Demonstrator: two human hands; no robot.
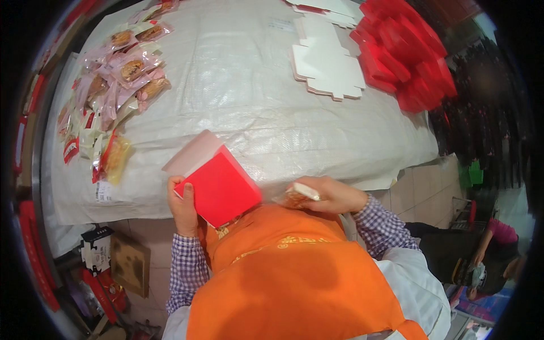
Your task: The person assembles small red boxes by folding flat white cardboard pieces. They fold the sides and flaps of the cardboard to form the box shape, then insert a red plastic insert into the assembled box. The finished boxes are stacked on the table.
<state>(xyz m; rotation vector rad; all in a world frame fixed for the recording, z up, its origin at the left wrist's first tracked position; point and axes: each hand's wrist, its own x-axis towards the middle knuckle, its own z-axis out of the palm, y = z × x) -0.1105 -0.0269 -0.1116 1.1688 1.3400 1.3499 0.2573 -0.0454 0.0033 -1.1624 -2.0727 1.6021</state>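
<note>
The left hand (pixel 184 204) pinches one red box (pixel 224 192) at its left edge, thumb on the face, over the table's (pixel 238 90) near edge, before the apron (pixel 289 272). The box lies slantwise; its one visible pale flap (pixel 195 152) stands open, pointing up-left, and box plus flap run long from upper left to lower right. The right hand (pixel 331 194) grips one packet (pixel 293 196), its white strip sloping down-right. At far left, over six snacks (pixel 132 69) overlap, exact count unclear; two white card stacks (pixel 328 65) lie near uncountable heaped red boxes (pixel 396 51).
</note>
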